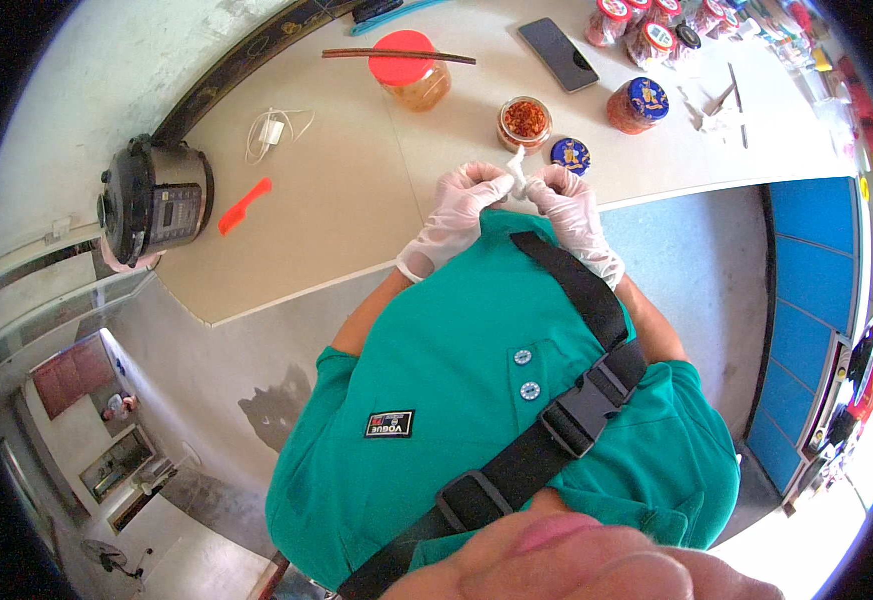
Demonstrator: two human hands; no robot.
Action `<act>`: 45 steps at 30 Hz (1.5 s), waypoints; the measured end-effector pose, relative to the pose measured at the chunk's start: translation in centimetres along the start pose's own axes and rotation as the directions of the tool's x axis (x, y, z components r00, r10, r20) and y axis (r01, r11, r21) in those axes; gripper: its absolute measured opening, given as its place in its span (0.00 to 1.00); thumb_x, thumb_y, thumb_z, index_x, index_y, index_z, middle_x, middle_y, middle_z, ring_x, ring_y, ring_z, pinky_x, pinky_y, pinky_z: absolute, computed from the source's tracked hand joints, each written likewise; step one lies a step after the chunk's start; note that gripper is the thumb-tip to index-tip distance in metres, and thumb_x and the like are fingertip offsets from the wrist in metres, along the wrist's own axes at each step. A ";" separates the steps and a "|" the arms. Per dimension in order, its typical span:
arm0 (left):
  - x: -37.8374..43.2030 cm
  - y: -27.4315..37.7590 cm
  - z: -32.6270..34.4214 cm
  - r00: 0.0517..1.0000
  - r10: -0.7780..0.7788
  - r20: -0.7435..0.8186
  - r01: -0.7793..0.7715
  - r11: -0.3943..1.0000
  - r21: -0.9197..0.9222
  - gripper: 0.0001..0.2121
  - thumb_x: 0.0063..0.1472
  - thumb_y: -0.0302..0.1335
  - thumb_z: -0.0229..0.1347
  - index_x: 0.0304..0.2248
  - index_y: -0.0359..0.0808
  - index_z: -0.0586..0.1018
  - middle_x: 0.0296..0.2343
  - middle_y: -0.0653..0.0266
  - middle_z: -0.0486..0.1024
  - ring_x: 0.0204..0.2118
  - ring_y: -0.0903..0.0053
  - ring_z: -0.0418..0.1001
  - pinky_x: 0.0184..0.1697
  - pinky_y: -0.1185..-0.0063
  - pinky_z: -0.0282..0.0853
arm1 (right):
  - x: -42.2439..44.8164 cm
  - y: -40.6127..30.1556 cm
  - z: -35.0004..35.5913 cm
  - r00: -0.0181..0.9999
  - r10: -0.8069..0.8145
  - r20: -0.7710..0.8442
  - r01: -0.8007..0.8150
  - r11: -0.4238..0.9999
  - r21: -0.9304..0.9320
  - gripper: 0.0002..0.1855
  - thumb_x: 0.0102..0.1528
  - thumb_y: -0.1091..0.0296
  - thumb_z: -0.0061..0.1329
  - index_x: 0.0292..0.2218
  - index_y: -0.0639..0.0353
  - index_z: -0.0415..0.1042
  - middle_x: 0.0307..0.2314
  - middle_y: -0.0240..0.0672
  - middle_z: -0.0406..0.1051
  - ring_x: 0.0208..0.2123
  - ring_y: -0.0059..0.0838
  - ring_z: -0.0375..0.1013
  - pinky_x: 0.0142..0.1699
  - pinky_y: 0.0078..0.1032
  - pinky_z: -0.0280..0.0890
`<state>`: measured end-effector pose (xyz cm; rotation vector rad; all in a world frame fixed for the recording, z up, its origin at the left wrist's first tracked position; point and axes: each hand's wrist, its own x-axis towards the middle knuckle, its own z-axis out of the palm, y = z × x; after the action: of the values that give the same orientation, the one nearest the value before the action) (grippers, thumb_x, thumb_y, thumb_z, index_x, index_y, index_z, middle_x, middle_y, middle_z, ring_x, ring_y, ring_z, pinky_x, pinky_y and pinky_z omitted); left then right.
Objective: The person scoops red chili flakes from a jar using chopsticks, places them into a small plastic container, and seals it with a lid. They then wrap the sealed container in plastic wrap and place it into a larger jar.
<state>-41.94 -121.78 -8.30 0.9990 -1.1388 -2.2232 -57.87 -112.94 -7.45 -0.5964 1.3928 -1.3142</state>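
Observation:
Both hands wear thin white gloves and meet at the table's near edge. My left hand (466, 199) pinches one side of a small twisted piece of white tissue or cloth (517, 169). On its other side, the fingers of my right hand (565, 202) close on the same piece. Just beyond them stands an uncapped glass jar (524, 124) filled with red chili-like food. A blue patterned lid (571, 156) lies beside that jar. Farther right is a similar jar with its blue lid on (637, 105).
A red-lidded jar (409, 71) carries brown chopsticks (399, 55). A smartphone (559, 55), white charger (271, 132), red comb (244, 206) and electric pressure cooker (155, 201) rest on the table (316, 247). Several lidded jars (650, 43) crowd the far right; thin sticks and crumpled white material (721, 118) lie nearer.

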 end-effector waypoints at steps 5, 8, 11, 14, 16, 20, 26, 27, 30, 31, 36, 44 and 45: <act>-0.3 0.0 -0.6 0.998 0.057 -0.018 -0.059 0.959 -0.277 0.06 0.61 0.29 0.56 0.36 0.36 0.77 0.30 0.67 0.76 0.29 0.84 0.70 0.34 0.85 0.67 | 0.4 0.9 -0.8 0.995 -0.002 -0.098 0.002 1.000 -0.001 0.08 0.57 0.66 0.53 0.30 0.60 0.75 0.23 0.21 0.70 0.25 0.11 0.63 0.30 0.14 0.58; 0.0 0.0 -0.6 0.996 -0.036 -0.081 0.045 0.993 0.113 0.05 0.61 0.28 0.57 0.35 0.37 0.77 0.30 0.68 0.76 0.28 0.85 0.69 0.34 0.85 0.66 | 0.2 0.6 -0.6 0.999 -0.003 -0.034 0.003 1.000 -0.024 0.07 0.56 0.66 0.53 0.30 0.60 0.75 0.22 0.21 0.70 0.24 0.11 0.63 0.30 0.14 0.58; -0.4 0.5 1.1 0.997 0.057 -0.053 -0.048 0.986 0.157 0.05 0.58 0.25 0.59 0.32 0.33 0.79 0.27 0.69 0.76 0.27 0.86 0.70 0.32 0.85 0.67 | -0.1 0.0 -0.1 1.000 0.007 0.019 -0.006 0.999 -0.033 0.07 0.57 0.66 0.53 0.30 0.60 0.75 0.22 0.22 0.69 0.24 0.11 0.63 0.30 0.14 0.59; -0.1 0.0 0.9 0.986 0.137 -0.094 -0.111 0.963 0.245 0.02 0.58 0.23 0.58 0.29 0.33 0.78 0.26 0.70 0.75 0.27 0.86 0.71 0.34 0.84 0.68 | -0.2 0.4 0.3 0.999 -0.039 -0.005 0.039 0.999 0.001 0.07 0.57 0.67 0.53 0.30 0.61 0.74 0.22 0.21 0.69 0.24 0.11 0.63 0.30 0.14 0.59; -0.3 0.2 0.6 0.987 0.133 -0.093 -0.103 0.956 0.275 0.02 0.58 0.22 0.57 0.29 0.34 0.77 0.26 0.71 0.74 0.28 0.86 0.70 0.35 0.85 0.67 | -0.1 0.8 0.1 0.998 -0.043 -0.042 0.041 0.998 -0.050 0.08 0.57 0.66 0.53 0.30 0.61 0.74 0.22 0.21 0.68 0.24 0.11 0.62 0.30 0.13 0.58; -0.5 0.1 0.4 0.972 0.186 -0.144 -0.179 0.982 0.062 0.01 0.60 0.24 0.55 0.30 0.38 0.76 0.28 0.72 0.73 0.29 0.86 0.68 0.35 0.85 0.65 | 0.2 1.2 -0.5 0.990 -0.073 -0.119 0.059 0.991 -0.116 0.09 0.57 0.65 0.53 0.30 0.61 0.73 0.21 0.20 0.66 0.24 0.11 0.61 0.30 0.14 0.58; -0.8 0.0 -0.3 0.988 0.147 -0.043 -0.151 0.981 -0.122 0.03 0.62 0.26 0.53 0.33 0.37 0.75 0.31 0.66 0.75 0.32 0.83 0.71 0.39 0.83 0.67 | 0.0 0.9 -0.3 0.995 -0.071 -0.070 0.063 0.992 -0.113 0.09 0.57 0.65 0.52 0.32 0.62 0.73 0.22 0.21 0.66 0.25 0.11 0.62 0.30 0.14 0.58; -0.8 0.3 -0.1 0.992 0.122 0.016 -0.119 0.985 -0.123 0.03 0.62 0.26 0.53 0.33 0.36 0.75 0.31 0.65 0.75 0.33 0.83 0.71 0.39 0.83 0.68 | 0.0 0.9 -0.2 0.995 -0.070 -0.072 0.062 0.993 -0.099 0.08 0.57 0.66 0.52 0.31 0.61 0.73 0.22 0.20 0.66 0.25 0.11 0.61 0.30 0.13 0.57; -0.7 0.5 0.5 0.999 0.039 0.021 -0.034 0.982 -0.184 0.03 0.61 0.25 0.54 0.33 0.35 0.77 0.30 0.65 0.76 0.32 0.82 0.72 0.37 0.83 0.68 | -0.1 0.7 0.3 0.995 -0.076 -0.061 0.072 0.995 -0.066 0.07 0.57 0.67 0.53 0.30 0.60 0.73 0.23 0.20 0.66 0.25 0.10 0.62 0.30 0.13 0.57; -0.7 0.7 0.8 1.000 0.019 0.000 -0.019 0.995 -0.100 0.03 0.61 0.25 0.55 0.32 0.34 0.77 0.29 0.64 0.76 0.30 0.82 0.72 0.35 0.83 0.68 | -0.1 0.6 0.4 0.995 -0.084 -0.058 0.080 0.995 -0.060 0.07 0.57 0.67 0.53 0.31 0.61 0.74 0.23 0.21 0.68 0.25 0.11 0.63 0.30 0.14 0.59; -1.1 0.9 2.3 0.984 0.119 -0.132 -0.082 0.964 0.254 0.04 0.59 0.23 0.57 0.32 0.30 0.80 0.26 0.65 0.77 0.27 0.82 0.74 0.29 0.83 0.68 | -0.2 0.7 0.5 0.985 -0.145 -0.093 0.119 0.962 -0.246 0.07 0.55 0.68 0.54 0.30 0.63 0.74 0.22 0.25 0.70 0.25 0.13 0.66 0.30 0.17 0.63; -1.1 0.8 1.7 0.971 0.237 -0.022 -0.215 0.913 0.346 0.04 0.60 0.23 0.55 0.29 0.31 0.77 0.24 0.67 0.74 0.24 0.83 0.69 0.28 0.83 0.65 | -0.8 -0.3 1.2 0.960 -0.253 -0.120 0.174 0.874 -0.454 0.08 0.54 0.67 0.55 0.28 0.63 0.73 0.20 0.27 0.71 0.23 0.14 0.66 0.30 0.18 0.64; -0.9 0.7 1.4 0.988 0.156 0.005 -0.154 0.966 0.207 0.04 0.60 0.23 0.54 0.28 0.32 0.76 0.23 0.67 0.74 0.23 0.83 0.68 0.28 0.82 0.65 | -0.7 -0.1 1.1 0.967 -0.220 -0.129 0.151 0.902 -0.405 0.09 0.54 0.67 0.55 0.28 0.63 0.73 0.20 0.27 0.71 0.23 0.14 0.66 0.30 0.18 0.64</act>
<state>-42.40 -120.94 -6.80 0.9653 -1.4156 -2.0043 -56.74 -112.80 -6.90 -0.9222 1.8006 -1.2641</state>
